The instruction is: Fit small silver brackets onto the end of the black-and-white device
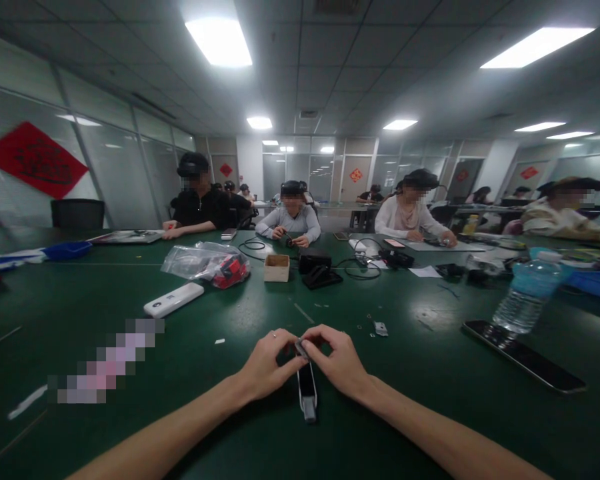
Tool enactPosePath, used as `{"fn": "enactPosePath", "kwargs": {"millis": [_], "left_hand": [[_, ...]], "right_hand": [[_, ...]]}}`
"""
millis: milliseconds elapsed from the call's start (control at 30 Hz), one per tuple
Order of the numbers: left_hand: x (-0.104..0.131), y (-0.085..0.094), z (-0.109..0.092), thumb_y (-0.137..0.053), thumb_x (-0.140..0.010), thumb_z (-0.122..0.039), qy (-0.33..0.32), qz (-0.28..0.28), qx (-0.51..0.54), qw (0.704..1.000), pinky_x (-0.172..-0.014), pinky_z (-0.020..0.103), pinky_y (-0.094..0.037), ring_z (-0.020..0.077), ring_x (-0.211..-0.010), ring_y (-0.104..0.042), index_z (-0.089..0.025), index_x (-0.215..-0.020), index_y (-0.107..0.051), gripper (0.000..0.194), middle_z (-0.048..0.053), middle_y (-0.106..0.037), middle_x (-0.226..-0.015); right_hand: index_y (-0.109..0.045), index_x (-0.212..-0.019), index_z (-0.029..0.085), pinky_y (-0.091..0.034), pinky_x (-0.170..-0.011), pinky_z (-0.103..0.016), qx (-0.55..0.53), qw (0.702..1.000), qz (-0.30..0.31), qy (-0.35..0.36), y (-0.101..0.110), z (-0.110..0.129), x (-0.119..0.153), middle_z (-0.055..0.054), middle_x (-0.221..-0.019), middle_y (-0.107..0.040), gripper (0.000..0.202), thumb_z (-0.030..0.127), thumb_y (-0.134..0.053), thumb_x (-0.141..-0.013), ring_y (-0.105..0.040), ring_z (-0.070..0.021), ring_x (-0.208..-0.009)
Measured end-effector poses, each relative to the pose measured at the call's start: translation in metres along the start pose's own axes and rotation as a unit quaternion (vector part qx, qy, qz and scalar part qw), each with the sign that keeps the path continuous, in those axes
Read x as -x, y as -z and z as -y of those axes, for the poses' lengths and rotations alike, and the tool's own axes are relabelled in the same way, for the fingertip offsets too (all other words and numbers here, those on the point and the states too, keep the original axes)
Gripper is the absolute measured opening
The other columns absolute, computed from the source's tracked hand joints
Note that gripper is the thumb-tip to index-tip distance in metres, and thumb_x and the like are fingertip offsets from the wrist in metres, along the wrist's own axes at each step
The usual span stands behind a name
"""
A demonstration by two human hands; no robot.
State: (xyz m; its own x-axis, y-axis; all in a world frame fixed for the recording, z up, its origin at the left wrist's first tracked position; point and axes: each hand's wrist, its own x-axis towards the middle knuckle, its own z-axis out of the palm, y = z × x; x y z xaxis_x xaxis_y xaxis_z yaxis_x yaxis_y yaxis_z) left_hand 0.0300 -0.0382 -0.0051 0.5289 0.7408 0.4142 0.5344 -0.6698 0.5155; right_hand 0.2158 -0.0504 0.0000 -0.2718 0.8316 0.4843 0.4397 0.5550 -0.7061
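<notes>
On the green table in front of me lies a slim dark strip with a pale rim (307,383), a grey block (309,409) at its near end. Its exact kind I cannot make out. At its far end both hands meet on a small grey piece (301,347). My left hand (267,363) pinches this piece between thumb and fingers from the left. From the right, my right hand (341,363) grips it with thumb and forefinger. Fingers partly cover the piece, so whether it is joined to the strip is hidden.
Small metal bits (381,329) lie ahead to the right. A phone (525,355) and water bottle (525,297) are farther right. Ahead stand a small box (277,269), a plastic bag (207,263) and a white device (174,300). People sit across the table.
</notes>
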Motion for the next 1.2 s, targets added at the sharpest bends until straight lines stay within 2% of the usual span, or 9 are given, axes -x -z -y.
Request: {"fn": "enactPosePath", "kwargs": {"millis": [233, 400, 533, 633, 767, 867, 1067, 1200], "left_hand": [[-0.001, 0.001, -0.002, -0.049, -0.085, -0.039, 0.014, -0.015, 0.043, 0.999, -0.067, 0.025, -0.043, 0.0154, -0.071, -0.054, -0.016, -0.093, -0.062, 0.027, 0.003, -0.063, -0.081], [-0.005, 0.0, 0.005, -0.043, -0.089, -0.039, 0.063, -0.045, 0.081, 0.994, -0.065, 0.024, -0.042, 0.0152, -0.071, -0.056, -0.016, -0.089, -0.063, 0.03, 0.003, -0.065, -0.081], [-0.011, 0.005, 0.02, -0.042, -0.086, -0.04, 0.131, -0.069, 0.065, 0.987, -0.06, 0.024, -0.041, 0.0154, -0.065, -0.056, -0.014, -0.081, -0.062, 0.033, 0.002, -0.063, -0.072], [-0.014, 0.012, 0.033, -0.043, -0.084, -0.038, 0.171, -0.049, 0.044, 0.983, -0.061, 0.025, -0.042, 0.017, -0.068, -0.059, -0.014, -0.085, -0.063, 0.031, 0.002, -0.065, -0.075], [-0.016, 0.018, 0.041, -0.046, -0.081, -0.036, 0.188, 0.002, -0.022, 0.982, -0.06, 0.026, -0.041, 0.0194, -0.066, -0.061, -0.014, -0.084, -0.065, 0.029, 0.003, -0.067, -0.074], [-0.015, 0.018, 0.039, -0.045, -0.081, -0.035, 0.179, 0.037, -0.034, 0.983, -0.062, 0.026, -0.042, 0.02, -0.069, -0.062, -0.015, -0.085, -0.067, 0.03, 0.003, -0.069, -0.076], [-0.015, 0.016, 0.037, -0.045, -0.081, -0.032, 0.173, 0.064, -0.04, 0.982, -0.071, 0.027, -0.046, 0.0209, -0.078, -0.064, -0.015, -0.096, -0.069, 0.033, 0.006, -0.071, -0.087], [-0.014, 0.014, 0.042, -0.046, -0.081, -0.032, 0.161, 0.073, -0.027, 0.984, -0.071, 0.026, -0.046, 0.0202, -0.078, -0.065, -0.015, -0.098, -0.068, 0.033, 0.005, -0.071, -0.089]], "right_hand": [[-0.063, -0.079, 0.018, -0.049, -0.068, -0.03, -0.004, 0.999, -0.032, -0.03, 0.0, -0.002, -0.003, -0.004, -0.077, -0.065, 0.014, 0.03, -0.055, -0.081, -0.059, -0.0166, -0.07], [-0.064, -0.084, 0.018, -0.048, -0.068, -0.03, 0.017, 1.0, 0.001, 0.008, 0.003, -0.005, -0.005, -0.004, -0.08, -0.065, 0.015, 0.031, -0.055, -0.084, -0.058, -0.0163, -0.074], [-0.063, -0.087, 0.019, -0.048, -0.072, -0.031, 0.08, 0.996, 0.011, 0.048, 0.01, -0.02, -0.007, -0.004, -0.084, -0.064, 0.014, 0.029, -0.053, -0.086, -0.058, -0.0167, -0.078], [-0.062, -0.093, 0.018, -0.048, -0.076, -0.033, 0.117, 0.993, 0.019, 0.031, 0.017, -0.035, -0.009, -0.006, -0.091, -0.063, 0.016, 0.028, -0.052, -0.086, -0.057, -0.0177, -0.083], [-0.063, -0.095, 0.02, -0.048, -0.075, -0.033, 0.153, 0.984, 0.094, -0.011, 0.022, -0.05, -0.008, -0.006, -0.095, -0.063, 0.02, 0.034, -0.052, -0.087, -0.056, -0.0184, -0.086], [-0.063, -0.097, 0.022, -0.047, -0.075, -0.033, 0.168, 0.976, 0.14, -0.012, 0.019, -0.055, -0.007, -0.004, -0.093, -0.063, 0.021, 0.036, -0.051, -0.087, -0.056, -0.0181, -0.085], [-0.063, -0.097, 0.021, -0.045, -0.075, -0.033, 0.178, 0.973, 0.144, -0.008, 0.016, -0.055, -0.007, -0.004, -0.093, -0.063, 0.021, 0.032, -0.047, -0.09, -0.055, -0.0175, -0.085], [-0.064, -0.095, 0.02, -0.046, -0.073, -0.032, 0.183, 0.973, 0.143, -0.015, 0.017, -0.055, -0.006, -0.005, -0.092, -0.063, 0.021, 0.031, -0.047, -0.09, -0.055, -0.0174, -0.084]]}}
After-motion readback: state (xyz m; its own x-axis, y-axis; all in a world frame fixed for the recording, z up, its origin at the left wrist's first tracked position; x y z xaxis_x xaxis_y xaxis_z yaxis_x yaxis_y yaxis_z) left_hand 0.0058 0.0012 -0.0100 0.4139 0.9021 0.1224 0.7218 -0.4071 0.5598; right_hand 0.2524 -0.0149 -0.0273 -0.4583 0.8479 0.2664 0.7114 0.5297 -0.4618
